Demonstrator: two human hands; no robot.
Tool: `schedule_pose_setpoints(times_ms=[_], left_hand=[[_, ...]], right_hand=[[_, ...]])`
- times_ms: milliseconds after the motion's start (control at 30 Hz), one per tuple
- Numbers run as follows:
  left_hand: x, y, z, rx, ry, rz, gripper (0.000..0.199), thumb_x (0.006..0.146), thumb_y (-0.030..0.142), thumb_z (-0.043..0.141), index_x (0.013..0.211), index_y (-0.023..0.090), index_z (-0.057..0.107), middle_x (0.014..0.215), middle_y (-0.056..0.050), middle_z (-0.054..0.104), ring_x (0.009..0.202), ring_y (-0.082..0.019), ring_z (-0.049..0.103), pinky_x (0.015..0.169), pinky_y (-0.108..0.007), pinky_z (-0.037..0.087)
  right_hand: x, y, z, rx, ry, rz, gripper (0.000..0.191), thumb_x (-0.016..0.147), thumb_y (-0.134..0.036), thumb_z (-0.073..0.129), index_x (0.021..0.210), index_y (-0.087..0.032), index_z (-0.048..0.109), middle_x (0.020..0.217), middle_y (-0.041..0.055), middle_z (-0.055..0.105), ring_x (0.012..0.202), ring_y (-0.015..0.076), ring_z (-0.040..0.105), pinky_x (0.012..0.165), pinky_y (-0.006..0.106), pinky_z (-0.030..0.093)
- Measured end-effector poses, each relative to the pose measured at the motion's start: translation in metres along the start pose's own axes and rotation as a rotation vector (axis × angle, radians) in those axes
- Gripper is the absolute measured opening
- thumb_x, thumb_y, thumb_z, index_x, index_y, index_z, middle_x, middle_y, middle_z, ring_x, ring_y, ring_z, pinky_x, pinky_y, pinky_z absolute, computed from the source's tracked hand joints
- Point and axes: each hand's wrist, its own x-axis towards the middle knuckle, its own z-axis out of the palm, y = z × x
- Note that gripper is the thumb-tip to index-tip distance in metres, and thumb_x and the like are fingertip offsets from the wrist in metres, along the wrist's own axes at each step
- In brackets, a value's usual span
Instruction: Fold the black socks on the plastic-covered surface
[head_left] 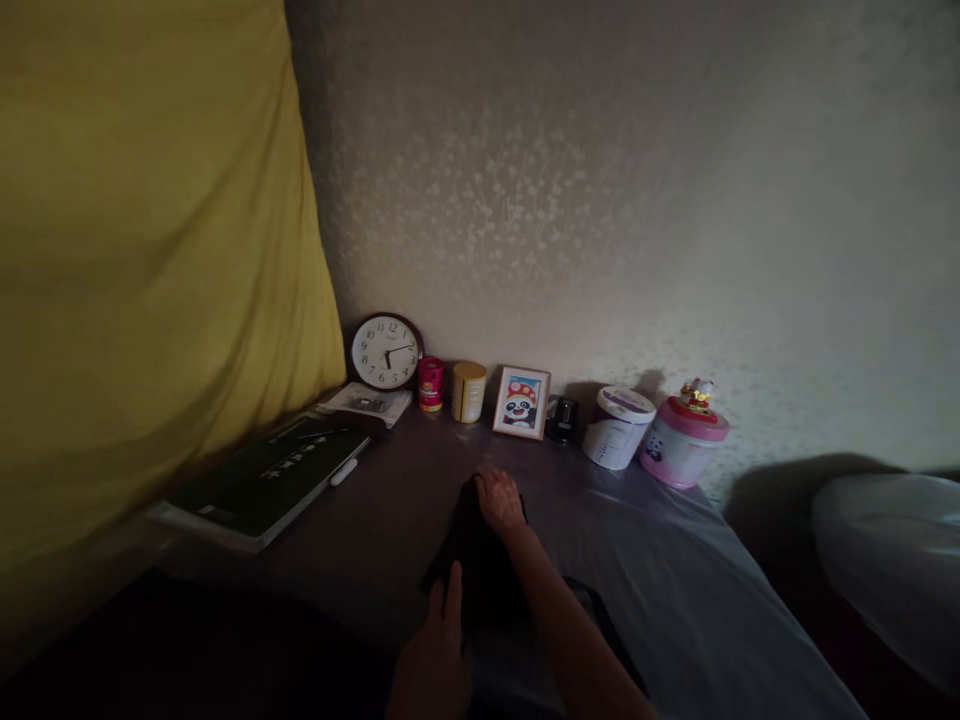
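Note:
A soft-looking black item (480, 570), perhaps fabric or a pouch, lies on the table in front of me; the dim light hides its details. My right hand (500, 500) reaches over it, fingers curled onto its far end. Lower down, my left hand (435, 650) is at its near left side, thumb and index finger pointing forward. The other left fingers are hidden in shadow, and the hand appears closed on the item's edge. Partly behind my right forearm is a dark flat object with a lighter panel (589, 603).
Along the wall stand a clock (388, 351), a red can (431, 385), a yellow tin (469, 393), a framed panda picture (522, 403), a small black device (562, 420), a white tub (619, 428) and a pink tub (681, 450) topped by a figurine. A green board (270, 475) lies left.

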Motion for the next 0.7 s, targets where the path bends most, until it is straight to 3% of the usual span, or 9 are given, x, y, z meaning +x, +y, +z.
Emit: schedule_pose_setpoints(times_ms=[100,200,433,500,633,700], left_hand=[[-0.001,0.0,0.001,0.021,0.011,0.023,0.074,0.074,-0.001,0.032,0.141,0.013,0.003,0.144,-0.021,0.024,0.109,-0.019,0.055,0.086,-0.026,0.043],[-0.004,0.003,0.002,0.07,0.018,0.037,0.074,0.072,-0.005,0.029,0.14,0.013,0.005,0.144,-0.021,0.026,0.103,-0.019,0.059,0.083,-0.027,0.045],[-0.008,0.009,0.026,0.144,0.09,-0.001,0.064,0.077,-0.001,0.031,0.138,0.02,0.026,0.139,-0.02,0.036,0.076,-0.018,0.067,0.062,-0.023,0.05],[-0.01,0.003,0.028,0.027,0.1,0.01,0.062,0.078,0.002,0.035,0.137,0.02,0.028,0.14,-0.018,0.035,0.081,-0.018,0.067,0.065,-0.023,0.05],[-0.018,-0.02,0.018,-0.629,0.028,0.02,0.059,0.079,0.013,0.053,0.133,0.024,0.035,0.141,-0.01,0.034,0.111,-0.022,0.054,0.088,-0.026,0.044],[-0.024,-0.03,0.012,-0.786,-0.008,-0.001,0.049,0.081,0.023,0.057,0.127,0.024,0.041,0.137,-0.008,0.04,0.115,-0.022,0.049,0.093,-0.033,0.042]], right_hand=[[-0.008,0.004,-0.004,-0.047,0.106,0.212,0.036,0.091,-0.025,0.035,0.122,-0.012,0.05,0.125,0.0152,0.054,0.115,0.0227,0.049,0.096,0.035,0.036],[-0.028,-0.003,-0.001,-0.013,0.133,0.319,0.041,0.09,-0.027,0.035,0.124,-0.006,0.046,0.12,0.0204,0.056,0.114,0.0265,0.05,0.092,0.035,0.04],[-0.057,-0.052,0.008,-0.01,-0.005,0.457,0.064,0.085,-0.033,0.042,0.135,0.005,0.027,0.134,0.0322,0.036,0.121,0.0357,0.043,0.096,0.042,0.037],[-0.058,-0.062,0.004,0.0,-0.031,0.496,0.065,0.085,-0.032,0.042,0.137,0.004,0.025,0.137,0.032,0.032,0.123,0.0365,0.041,0.094,0.044,0.037],[-0.057,-0.068,0.0,0.032,-0.028,0.516,0.064,0.083,-0.029,0.043,0.137,0.002,0.027,0.138,0.0312,0.03,0.122,0.0376,0.041,0.093,0.045,0.037],[-0.057,-0.066,0.001,0.045,-0.015,0.515,0.064,0.083,-0.029,0.044,0.136,0.002,0.028,0.138,0.0317,0.031,0.123,0.0377,0.039,0.094,0.045,0.036]])
